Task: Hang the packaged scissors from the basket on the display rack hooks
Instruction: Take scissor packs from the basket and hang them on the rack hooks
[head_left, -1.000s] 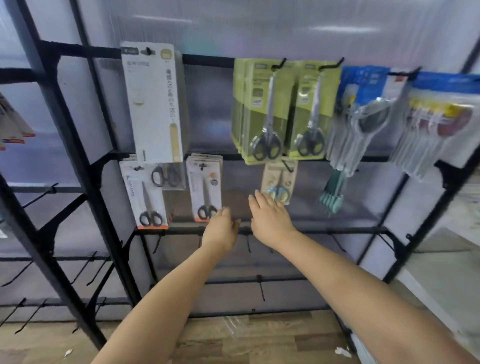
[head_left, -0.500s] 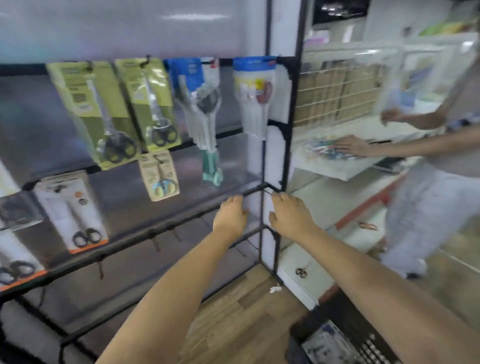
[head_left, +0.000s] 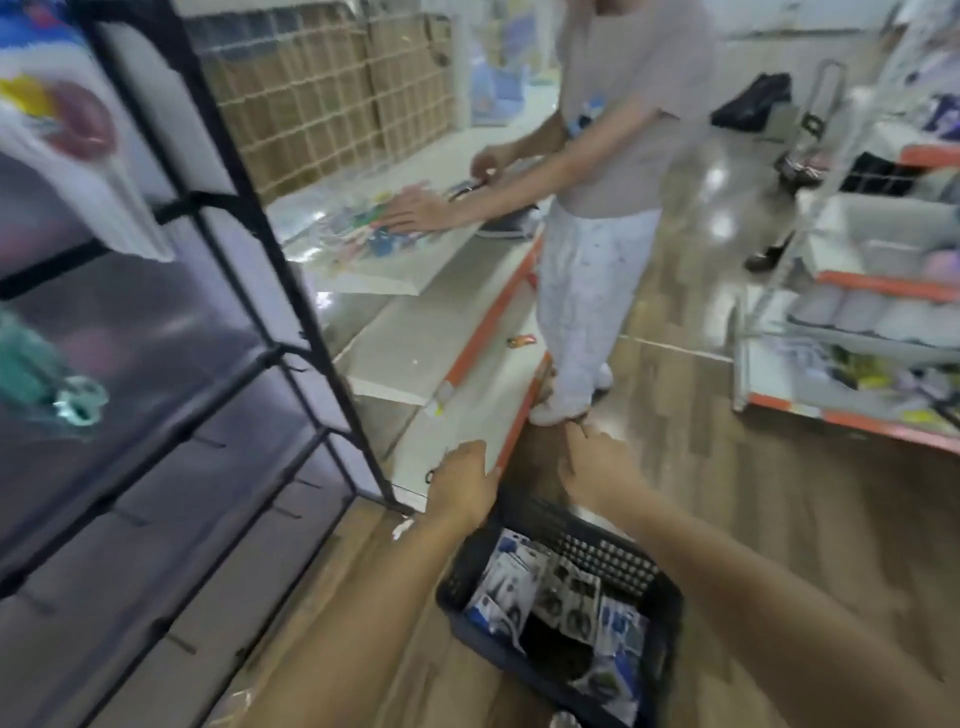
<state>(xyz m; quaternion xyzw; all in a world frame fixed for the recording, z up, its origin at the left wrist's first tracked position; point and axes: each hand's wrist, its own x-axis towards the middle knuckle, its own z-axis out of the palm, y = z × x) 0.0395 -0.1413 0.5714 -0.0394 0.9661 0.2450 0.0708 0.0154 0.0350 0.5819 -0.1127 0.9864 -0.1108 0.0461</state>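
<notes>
A dark plastic basket with perforated walls (head_left: 613, 564) stood on the wood-patterned floor, just right of the rack's foot. Inside it lay a loose heap of packaged scissors on white and blue cards (head_left: 511, 584), overlapping and tilted at various angles; the dark handle loops of some showed through the blisters, though blur obscured the detail. The black metal display rack with short peg hooks (head_left: 291, 322) rose at the left, its lower bars apparently bare; blurred packets hung higher up.
</notes>
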